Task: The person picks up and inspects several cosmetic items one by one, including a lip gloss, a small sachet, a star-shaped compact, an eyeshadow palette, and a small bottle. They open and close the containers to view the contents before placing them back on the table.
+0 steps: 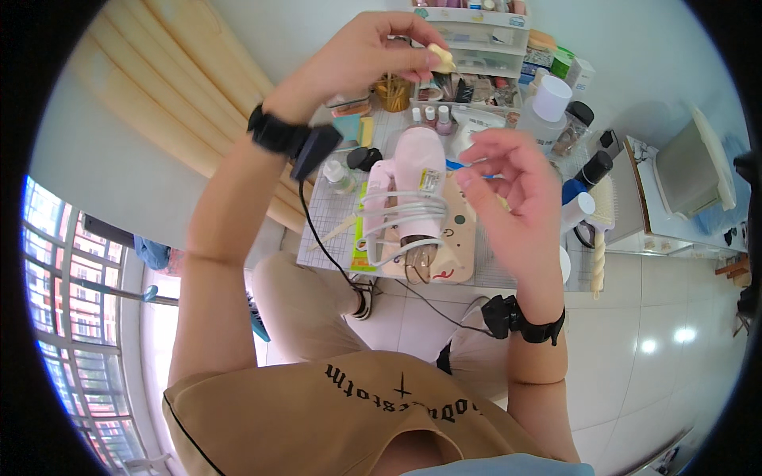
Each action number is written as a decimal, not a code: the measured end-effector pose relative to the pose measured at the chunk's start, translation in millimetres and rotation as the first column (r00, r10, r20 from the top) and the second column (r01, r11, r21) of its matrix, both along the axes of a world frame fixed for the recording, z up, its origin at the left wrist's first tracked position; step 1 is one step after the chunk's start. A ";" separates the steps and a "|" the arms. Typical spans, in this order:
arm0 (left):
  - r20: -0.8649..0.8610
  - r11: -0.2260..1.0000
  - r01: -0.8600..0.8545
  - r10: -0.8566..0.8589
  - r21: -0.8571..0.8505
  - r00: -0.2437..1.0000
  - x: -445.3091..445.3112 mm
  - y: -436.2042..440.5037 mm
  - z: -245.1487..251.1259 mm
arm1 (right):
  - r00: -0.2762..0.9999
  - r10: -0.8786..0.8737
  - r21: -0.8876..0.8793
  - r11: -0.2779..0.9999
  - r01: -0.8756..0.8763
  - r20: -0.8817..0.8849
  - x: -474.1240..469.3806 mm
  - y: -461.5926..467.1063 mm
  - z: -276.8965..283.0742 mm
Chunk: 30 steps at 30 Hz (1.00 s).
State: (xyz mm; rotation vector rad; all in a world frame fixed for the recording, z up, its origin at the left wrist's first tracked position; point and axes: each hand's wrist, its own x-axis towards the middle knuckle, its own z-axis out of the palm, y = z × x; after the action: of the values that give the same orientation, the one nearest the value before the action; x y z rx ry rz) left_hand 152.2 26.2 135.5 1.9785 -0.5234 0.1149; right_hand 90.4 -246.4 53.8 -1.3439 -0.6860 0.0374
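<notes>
My left hand is raised at the back of the desk, pinching a small pale yellow piece, perhaps a hair clip, between thumb and fingertips. It hovers before an open drawer of cosmetics. Over the desk's right half, my right hand has its fingers curved and apart. A bit of yellow shows behind those fingers; what it is, I cannot tell. Just left of that hand lies a pink hair dryer, its white cord wound around body and handle. Under the dryer is a beige patterned mat.
A clear drawer unit stands at the back. Small nail polish bottles and a gold cup of sticks are before it. Rightward stand a white-capped bottle and a hairbrush. A small bottle sits left. Black cables trail from both wrists.
</notes>
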 end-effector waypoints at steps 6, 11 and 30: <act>0.223 0.991 0.052 -0.024 -0.122 0.975 -104.6 -36.8 -39.4 | 0.993 0.114 0.185 0.977 -0.107 -0.027 -5.0 17.7 -7.8; 0.275 0.962 0.025 0.052 -0.271 0.960 -123.2 -35.6 -75.6 | 0.970 0.231 0.172 0.961 -0.216 -0.071 -8.2 32.1 -21.3; 0.410 0.970 -0.161 0.223 -0.181 0.884 -140.2 -5.0 -107.3 | 0.976 0.218 0.036 0.975 -0.218 -0.003 -11.8 63.1 -35.2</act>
State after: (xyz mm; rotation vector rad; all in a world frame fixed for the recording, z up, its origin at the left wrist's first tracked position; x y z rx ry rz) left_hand 12.1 21.2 28.2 1.8622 -0.5778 0.7088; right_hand 78.6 -183.3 18.6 -1.2287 -0.8222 0.2053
